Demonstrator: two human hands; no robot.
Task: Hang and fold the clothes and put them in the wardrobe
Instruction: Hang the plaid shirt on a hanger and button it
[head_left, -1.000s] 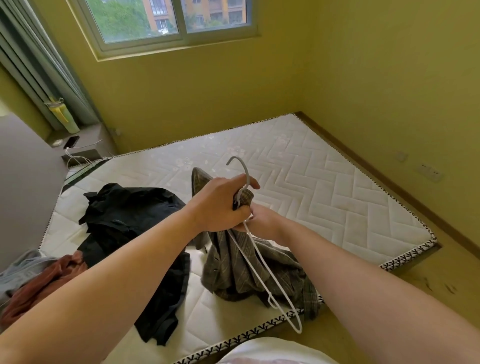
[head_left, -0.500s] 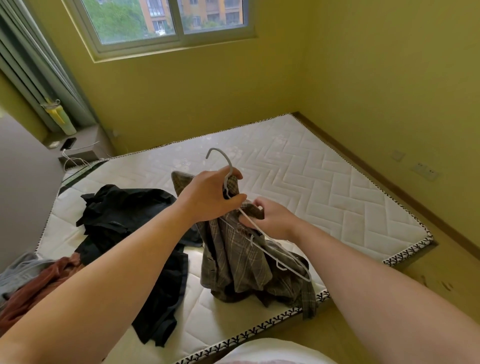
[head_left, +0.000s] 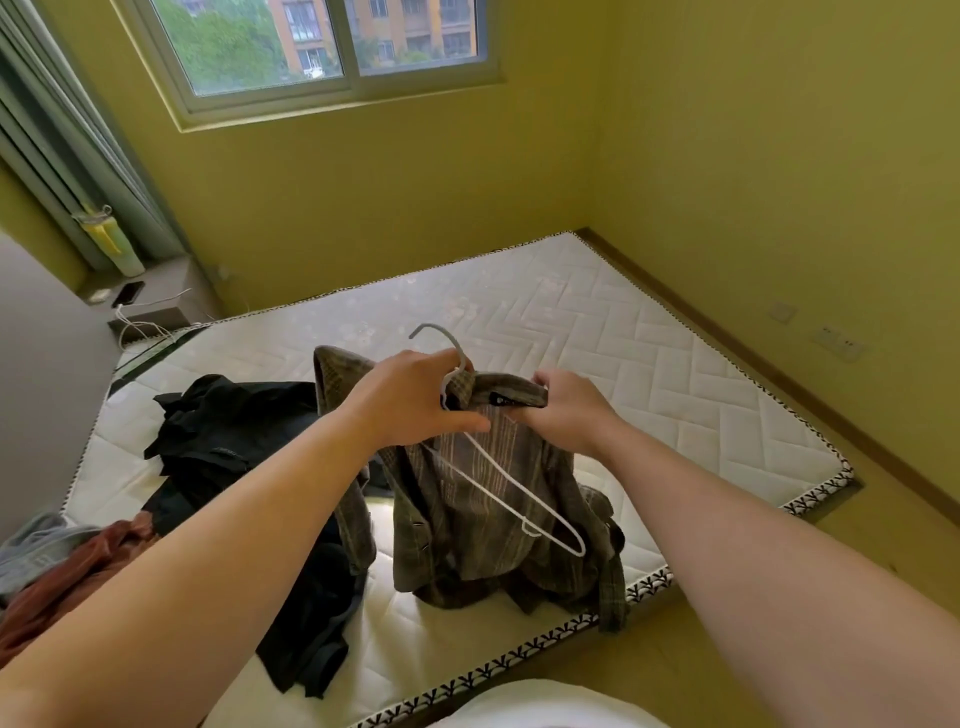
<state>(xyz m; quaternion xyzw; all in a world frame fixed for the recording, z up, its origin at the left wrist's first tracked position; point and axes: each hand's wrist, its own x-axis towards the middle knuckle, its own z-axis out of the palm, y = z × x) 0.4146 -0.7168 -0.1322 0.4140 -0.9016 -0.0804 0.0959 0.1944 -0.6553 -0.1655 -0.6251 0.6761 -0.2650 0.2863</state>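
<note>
The left hand (head_left: 410, 400) grips the neck of a white hanger (head_left: 524, 492) together with the collar of a brown plaid shirt (head_left: 467, 525); the right hand (head_left: 569, 415) pinches the collar just beside it. The shirt's hem bunches on the quilted mattress (head_left: 649, 364) near its front edge. A black garment (head_left: 228, 431) lies to the left, touching a rust-coloured one (head_left: 78, 577)

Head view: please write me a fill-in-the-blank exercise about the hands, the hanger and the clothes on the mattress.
1. The ____ of the white hanger sticks up above the left hand.
2. The right hand pinches the plaid jacket at its ____.
3. The black clothes lie on the mattress, to the jacket's ____.
Missing words: hook; collar; left.
</note>
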